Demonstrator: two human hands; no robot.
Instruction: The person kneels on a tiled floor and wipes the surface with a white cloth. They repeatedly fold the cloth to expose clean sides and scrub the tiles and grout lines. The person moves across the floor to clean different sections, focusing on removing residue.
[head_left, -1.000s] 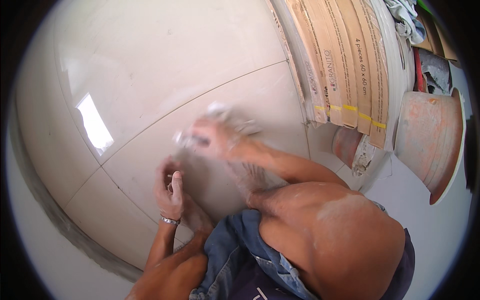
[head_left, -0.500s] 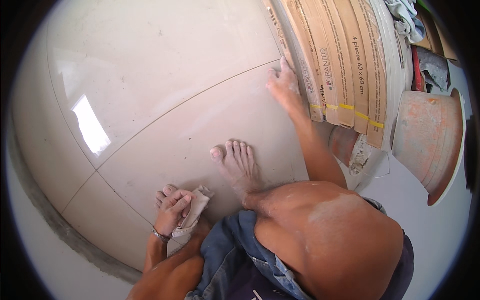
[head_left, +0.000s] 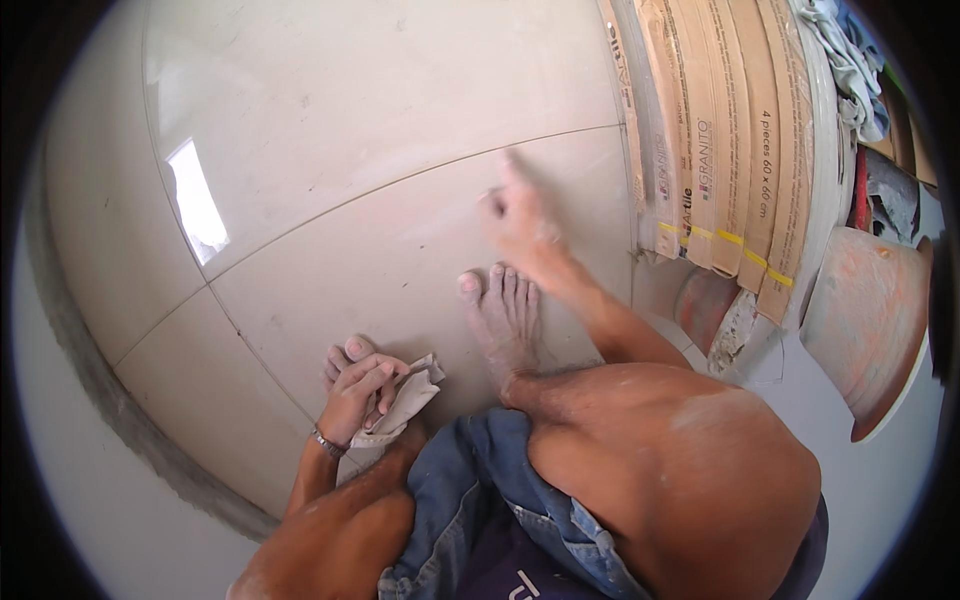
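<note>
This is a room under renovation, mid tile-laying: large glossy cream floor tiles [head_left: 380, 110] meet a raw grey cement strip [head_left: 120, 420] along their left edge, while cardboard tile boxes [head_left: 720, 150] and a dusty orange mortar pan [head_left: 870, 320] stand right of them.

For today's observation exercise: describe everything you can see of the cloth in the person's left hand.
The cloth is a small, pale off-white rag, soft, crumpled and folded, looking dusty. The left hand grips it with fingers curled over its upper edge, a free corner sticking out to the right. It sits low against the glossy beige floor tile, over the person's left foot, whose toes show beside the hand. The blurred right hand is well apart from it.
</note>
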